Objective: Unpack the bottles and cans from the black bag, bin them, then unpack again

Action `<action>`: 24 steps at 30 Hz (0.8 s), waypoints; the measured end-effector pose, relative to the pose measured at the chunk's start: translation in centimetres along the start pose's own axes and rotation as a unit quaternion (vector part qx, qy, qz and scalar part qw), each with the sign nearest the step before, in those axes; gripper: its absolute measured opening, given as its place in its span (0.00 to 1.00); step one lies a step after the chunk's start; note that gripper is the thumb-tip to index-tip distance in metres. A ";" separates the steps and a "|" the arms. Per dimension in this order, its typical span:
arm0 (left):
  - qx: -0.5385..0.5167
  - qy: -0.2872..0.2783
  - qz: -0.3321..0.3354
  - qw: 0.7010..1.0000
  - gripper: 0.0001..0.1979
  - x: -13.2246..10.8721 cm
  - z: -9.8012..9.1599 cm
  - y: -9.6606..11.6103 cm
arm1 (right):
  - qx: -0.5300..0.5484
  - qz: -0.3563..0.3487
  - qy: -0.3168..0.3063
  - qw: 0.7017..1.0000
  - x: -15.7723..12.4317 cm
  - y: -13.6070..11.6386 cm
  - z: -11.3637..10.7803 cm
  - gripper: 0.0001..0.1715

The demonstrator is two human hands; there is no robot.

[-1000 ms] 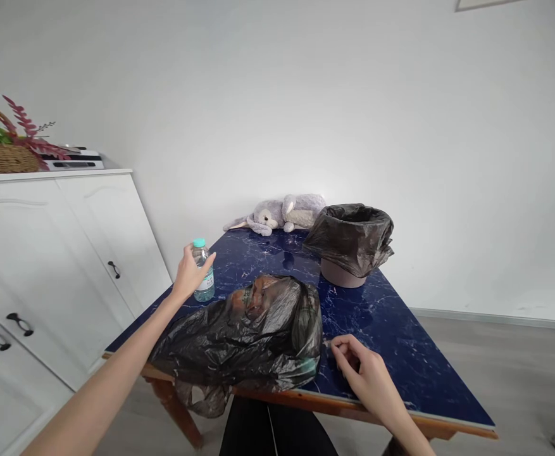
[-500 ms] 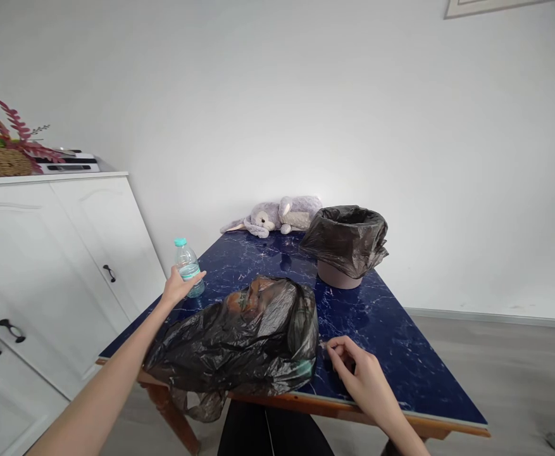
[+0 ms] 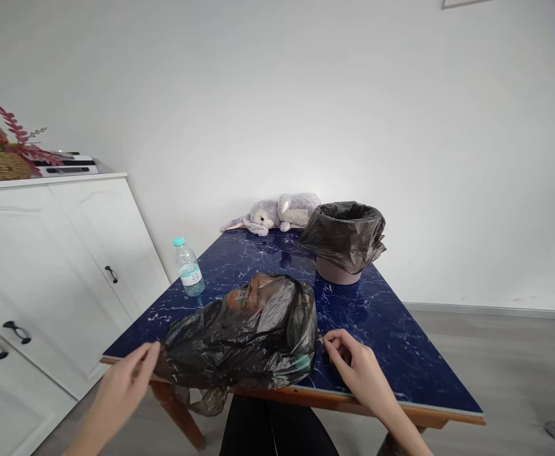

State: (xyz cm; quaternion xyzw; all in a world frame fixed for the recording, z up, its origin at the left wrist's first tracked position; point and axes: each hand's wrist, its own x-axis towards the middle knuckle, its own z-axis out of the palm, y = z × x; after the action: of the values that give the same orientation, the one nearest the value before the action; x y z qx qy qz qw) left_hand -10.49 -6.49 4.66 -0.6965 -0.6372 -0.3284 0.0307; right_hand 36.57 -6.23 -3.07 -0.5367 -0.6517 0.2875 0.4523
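A black plastic bag with things inside lies along the table's near edge, its loose end hanging over. Orange-brown and green shapes show through the thin film. My left hand, somewhat blurred, pinches the bag's left end between thumb and fingers. My right hand rests on the table just right of the bag, fingers curled and thumb meeting the forefinger. Whatever lies between those fingertips is too small to make out. A clear bottle with a turquoise cap stands upright beyond my left hand, apart from it.
A bin lined with a black bag stands at the back right of the blue marbled table. Behind it lies a grey plush rabbit against the wall. White cabinets at left carry a flower basket.
My left hand has let go of the bottle and come back toward me to the bag's left end. The bottle stays standing. My right hand has barely moved.
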 end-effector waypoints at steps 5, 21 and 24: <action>0.057 -0.009 0.240 0.969 0.14 -3.1 2.7 3.3 | 0.022 0.027 -0.008 0.999 0.6 -0.7 0.3 0.29; -0.347 -0.121 -0.171 0.914 0.27 -4.5 2.5 7.5 | -0.013 -0.029 -0.025 0.999 0.7 -1.7 1.4 0.25; -0.391 -0.152 -0.212 0.882 0.28 -5.2 3.0 7.3 | -0.018 -0.030 -0.021 0.999 0.7 -1.8 1.5 0.24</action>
State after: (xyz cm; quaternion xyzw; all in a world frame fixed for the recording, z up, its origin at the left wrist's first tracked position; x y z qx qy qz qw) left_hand -2.52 -11.00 2.47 -0.5412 -0.5864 -0.4396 -0.4123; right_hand 34.40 -5.84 -1.94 -0.5193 -0.6817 0.2730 0.4371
